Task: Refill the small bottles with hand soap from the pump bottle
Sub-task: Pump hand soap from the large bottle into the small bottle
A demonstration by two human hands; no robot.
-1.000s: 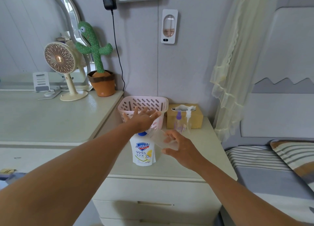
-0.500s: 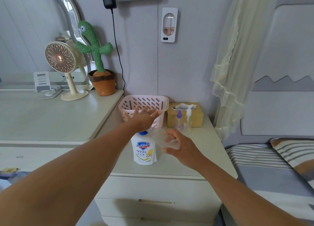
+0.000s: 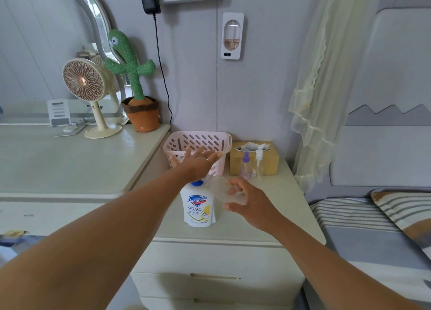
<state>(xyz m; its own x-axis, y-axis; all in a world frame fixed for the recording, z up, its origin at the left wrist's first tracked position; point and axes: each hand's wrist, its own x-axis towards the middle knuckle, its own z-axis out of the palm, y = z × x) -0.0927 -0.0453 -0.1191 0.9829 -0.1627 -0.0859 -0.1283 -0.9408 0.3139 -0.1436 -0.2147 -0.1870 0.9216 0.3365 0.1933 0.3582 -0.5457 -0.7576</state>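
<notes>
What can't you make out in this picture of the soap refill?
Head view:
- Pump head of the Safeguard soap bottle: covered by the left hand.
- Fill level of the clear small bottle: blurred, partly hidden by the right hand gripping it.
- Inside of the pink basket: screened by its wall and the left hand.
- Contents of the purple spray bottle: too small.

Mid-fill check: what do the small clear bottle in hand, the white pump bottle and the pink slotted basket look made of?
Small clear bottle: probably frosted plastic; its wall is hazy, see-through. White pump bottle: opaque plastic, glossy, with a printed label and blue top. Pink slotted basket: moulded matt plastic, judging by its even slots.
</notes>
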